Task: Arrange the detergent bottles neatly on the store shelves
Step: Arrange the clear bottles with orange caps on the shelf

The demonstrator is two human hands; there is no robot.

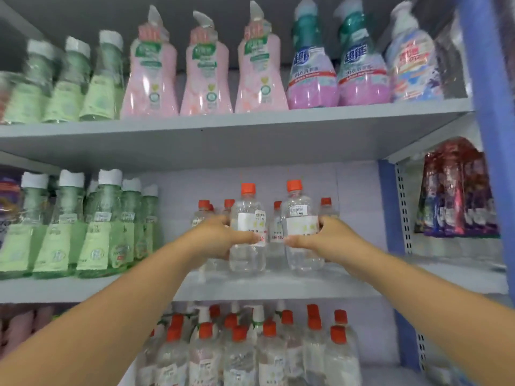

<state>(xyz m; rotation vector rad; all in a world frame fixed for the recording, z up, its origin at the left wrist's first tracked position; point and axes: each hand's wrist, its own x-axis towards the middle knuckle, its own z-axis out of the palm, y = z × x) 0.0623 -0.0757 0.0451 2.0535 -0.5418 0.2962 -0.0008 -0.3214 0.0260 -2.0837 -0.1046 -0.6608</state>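
At the centre of the frame both hands are on the middle shelf [250, 288], each wrapped around one clear detergent bottle with an orange cap. The left hand [214, 236] grips the left front bottle [248, 232] from its outer side, thumb across the label and fingers curled behind. The right hand [331, 238] holds the right front bottle [302, 227] the same way, mirrored. Both bottles stand upright near the front edge of the shelf, close together with a narrow gap between them; whether their bases rest on the shelf or hover just above it is hard to tell.

Behind them, smaller in view, stand more orange-capped bottles [203, 210] of the same kind, forming a back row. Green bottles [97, 227] fill the left of this shelf, pink bottles [206, 68] line the upper shelf, and a crowded group of orange-capped bottles [239, 349] sits on the lower shelf.

The step appears to be setting this pair as a front row. To do it well, keep each bottle vertical, line the bases parallel to the shelf lip, and turn the labels outward. Let go only once the bases sit flat, since the tall, narrow bodies could tip into the back row if nudged.
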